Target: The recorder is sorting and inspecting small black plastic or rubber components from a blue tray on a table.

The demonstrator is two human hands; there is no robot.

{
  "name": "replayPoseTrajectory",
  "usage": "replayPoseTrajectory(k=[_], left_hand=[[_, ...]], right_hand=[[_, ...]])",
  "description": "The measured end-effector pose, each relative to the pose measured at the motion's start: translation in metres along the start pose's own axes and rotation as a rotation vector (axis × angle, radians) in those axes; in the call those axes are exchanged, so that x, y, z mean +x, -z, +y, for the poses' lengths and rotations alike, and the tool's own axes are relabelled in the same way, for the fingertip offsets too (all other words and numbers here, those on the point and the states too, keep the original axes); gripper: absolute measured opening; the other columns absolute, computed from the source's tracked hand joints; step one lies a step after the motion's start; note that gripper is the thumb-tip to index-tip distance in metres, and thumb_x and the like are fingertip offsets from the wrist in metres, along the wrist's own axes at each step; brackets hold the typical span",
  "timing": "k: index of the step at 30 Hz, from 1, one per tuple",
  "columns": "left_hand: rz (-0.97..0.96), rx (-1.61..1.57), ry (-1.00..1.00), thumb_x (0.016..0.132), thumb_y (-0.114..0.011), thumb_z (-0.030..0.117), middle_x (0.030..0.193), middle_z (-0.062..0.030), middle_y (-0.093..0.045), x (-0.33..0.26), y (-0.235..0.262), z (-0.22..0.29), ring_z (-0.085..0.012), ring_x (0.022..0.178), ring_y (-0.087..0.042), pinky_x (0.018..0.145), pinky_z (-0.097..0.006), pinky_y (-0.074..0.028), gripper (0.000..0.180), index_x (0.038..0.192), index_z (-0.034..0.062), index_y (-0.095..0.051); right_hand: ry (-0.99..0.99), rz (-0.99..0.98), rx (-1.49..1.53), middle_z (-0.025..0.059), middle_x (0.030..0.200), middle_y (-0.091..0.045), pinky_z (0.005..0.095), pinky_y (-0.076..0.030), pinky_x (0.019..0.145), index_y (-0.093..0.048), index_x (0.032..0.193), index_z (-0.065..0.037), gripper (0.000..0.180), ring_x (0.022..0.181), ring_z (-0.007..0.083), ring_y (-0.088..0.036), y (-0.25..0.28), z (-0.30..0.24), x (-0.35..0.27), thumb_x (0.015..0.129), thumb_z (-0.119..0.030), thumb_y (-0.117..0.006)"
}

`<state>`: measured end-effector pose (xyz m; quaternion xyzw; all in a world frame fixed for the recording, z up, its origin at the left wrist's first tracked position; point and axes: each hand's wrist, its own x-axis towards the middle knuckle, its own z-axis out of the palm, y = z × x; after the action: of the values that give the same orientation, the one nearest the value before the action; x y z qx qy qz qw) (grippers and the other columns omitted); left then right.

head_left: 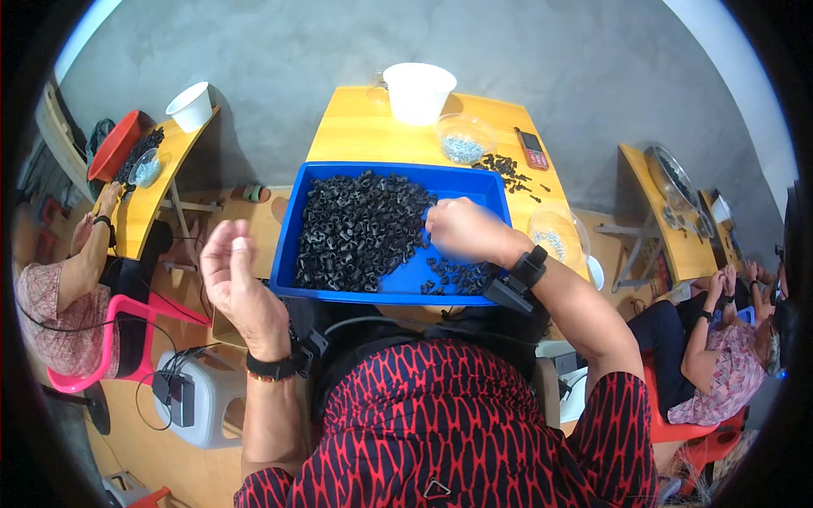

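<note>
A blue tray (398, 297) in front of me holds a big heap of small black plastic clips (356, 229) on its left side. A smaller scatter of the same black pieces (453, 275) lies at its near right. My right hand (470, 230) is over the tray's right half, beside the heap; motion blurs it, and its fingers are turned down and partly hidden. My left hand (241, 284) is raised left of the tray, apart from it. Its fingers are curled in toward the thumb, and whatever they may hold is hidden. Both wrists wear black straps with small devices.
On the yellow table (356, 127) stand a white bucket (419, 93), a clear bowl of screws (463, 148), loose black pieces (506, 172), a phone (533, 150) and another clear bowl (555, 241). People sit at side tables, left (157, 182) and right (669, 212). Cables hang at left.
</note>
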<state>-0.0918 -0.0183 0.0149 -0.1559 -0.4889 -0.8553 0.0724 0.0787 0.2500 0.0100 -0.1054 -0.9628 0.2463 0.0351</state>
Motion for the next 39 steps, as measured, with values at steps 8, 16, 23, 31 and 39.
replayPoseTrajectory(k=[8, 16, 23, 31, 39], left_hand=[[-0.601, -0.023, 0.614, 0.100, -0.061, 0.020, 0.094, -0.0079, -0.069, -0.064, -0.035, 0.018, -0.0136, 0.077, -0.065, 0.068, -0.027, -0.053, 0.022, 0.111, 0.0009, -0.064], [-0.681, -0.206, 0.736, 0.092, -0.071, 0.008, 0.090, -0.0075, -0.067, -0.082, -0.042, 0.007, -0.0152, 0.076, -0.065, 0.068, -0.029, -0.055, 0.013, 0.099, 0.0023, -0.061], [-0.636, -0.203, 0.722, 0.091, -0.070, 0.004, 0.096, -0.0113, -0.068, -0.076, -0.035, 0.004, -0.0166, 0.079, -0.065, 0.071, -0.029, -0.056, 0.020, 0.109, 0.0025, -0.063], [-0.646, -0.170, 0.765, 0.091, -0.071, 0.008, 0.097, -0.0105, -0.065, -0.080, -0.036, -0.002, -0.0180, 0.080, -0.062, 0.072, -0.029, -0.053, 0.020, 0.108, 0.0029, -0.061], [-0.627, -0.182, 0.773, 0.091, -0.069, 0.003, 0.098, -0.0129, -0.067, -0.078, -0.039, 0.001, -0.0173, 0.079, -0.064, 0.070, -0.029, -0.055, 0.019, 0.109, 0.0016, -0.062]], right_hand=[[0.346, 0.367, 0.323, 0.0173, 0.085, -0.062, 0.0426, -0.054, 0.070, -0.064, 0.088, -0.001, 0.014, 0.081, 0.0358, -0.064, 0.009, -0.080, -0.020, 0.077, -0.009, -0.068], [0.362, 0.370, 0.467, 0.0173, 0.088, -0.058, 0.0436, -0.052, 0.068, -0.059, 0.089, 0.002, 0.016, 0.079, 0.0380, -0.062, -0.005, -0.096, -0.060, 0.078, -0.003, -0.069], [0.034, 0.611, 0.295, 0.0132, 0.085, -0.066, 0.0363, -0.055, 0.072, -0.067, 0.095, -0.001, 0.012, 0.082, 0.0289, -0.068, 0.047, 0.000, -0.098, 0.083, -0.002, -0.067], [-0.457, 0.081, -0.052, 0.0230, 0.091, -0.070, 0.0439, -0.054, 0.075, -0.070, 0.085, 0.001, 0.014, 0.089, 0.0384, -0.068, 0.068, 0.077, -0.132, 0.076, -0.001, -0.060], [-0.389, 0.055, -0.216, 0.0267, 0.093, -0.068, 0.0471, -0.053, 0.077, -0.069, 0.082, 0.004, 0.016, 0.090, 0.0436, -0.065, 0.047, 0.091, -0.123, 0.078, -0.008, -0.059]])
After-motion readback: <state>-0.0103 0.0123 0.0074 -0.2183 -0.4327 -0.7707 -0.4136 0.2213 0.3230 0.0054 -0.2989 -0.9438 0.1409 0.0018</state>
